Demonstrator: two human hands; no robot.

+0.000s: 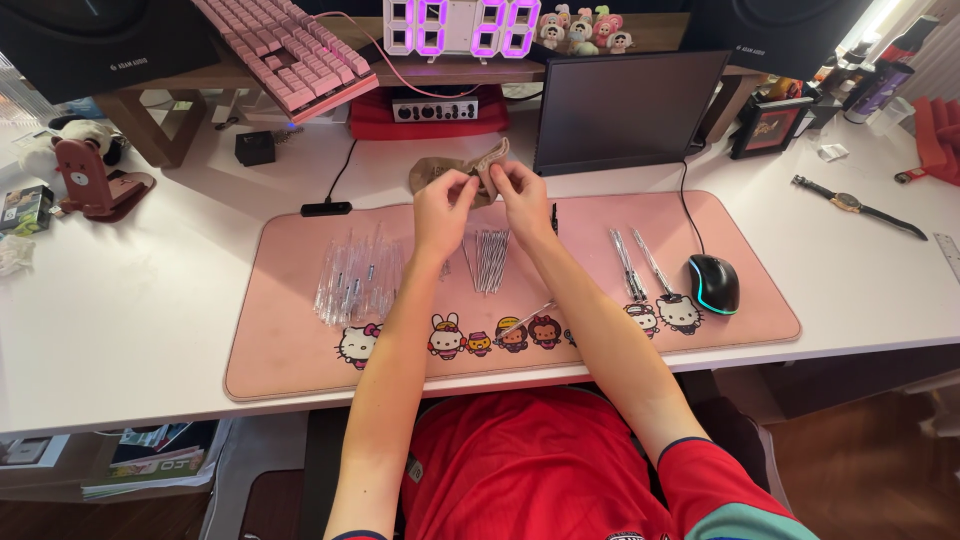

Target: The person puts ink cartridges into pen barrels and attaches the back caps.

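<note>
A heap of clear plastic sleeves (355,275) lies on the left of the pink desk mat (300,350), whose near edge carries a row of small cartoon figures. At the back of the desk (130,300), a glowing purple digit clock (460,26) stands on a shelf. Over the mat's far edge, the left hand (443,212) and right hand (522,198) are both pinched on a small tan cloth pouch (470,170), soft and crumpled. Beneath the hands lies a bundle of thin metal pins (489,260).
</note>
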